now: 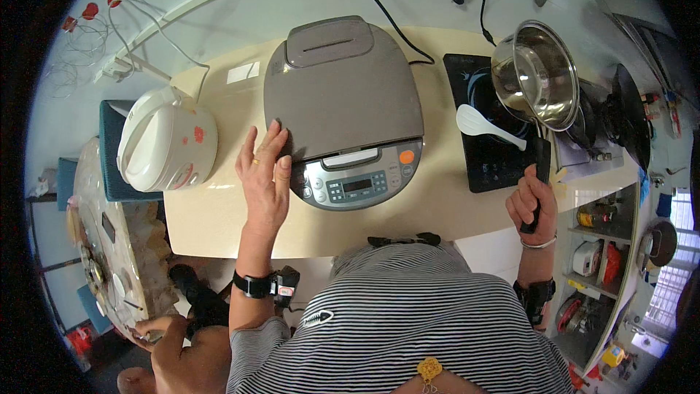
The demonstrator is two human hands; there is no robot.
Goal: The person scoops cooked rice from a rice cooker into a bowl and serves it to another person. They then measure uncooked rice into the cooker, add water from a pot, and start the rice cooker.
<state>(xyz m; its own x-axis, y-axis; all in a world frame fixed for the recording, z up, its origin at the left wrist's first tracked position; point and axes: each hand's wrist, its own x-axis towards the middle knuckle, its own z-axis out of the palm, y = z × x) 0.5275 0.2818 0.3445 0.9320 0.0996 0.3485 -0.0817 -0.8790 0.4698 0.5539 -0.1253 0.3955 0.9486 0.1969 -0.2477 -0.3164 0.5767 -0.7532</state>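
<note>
A large grey rice cooker [344, 93] with its lid down stands on the cream counter [219, 219] before me. My left hand [266, 175] rests with spread fingers against its left front edge, holding nothing. My right hand [533, 202] grips the black handle of a stainless steel saucepan [547, 76]. The pan is tilted, its inside showing, above the black induction cooktop [476, 158]. A white rice paddle [484, 123] lies over the cooktop, to the left of the pan's handle; how it is supported cannot be told.
Left of the counter's middle stands a white rice cooker [169, 145] by a teal bin [109, 169]. A gas stove [590, 158] with a dark pan [629, 115] is at the right. Power cords run along the wall. Another person [186, 355] sits at a table at lower left.
</note>
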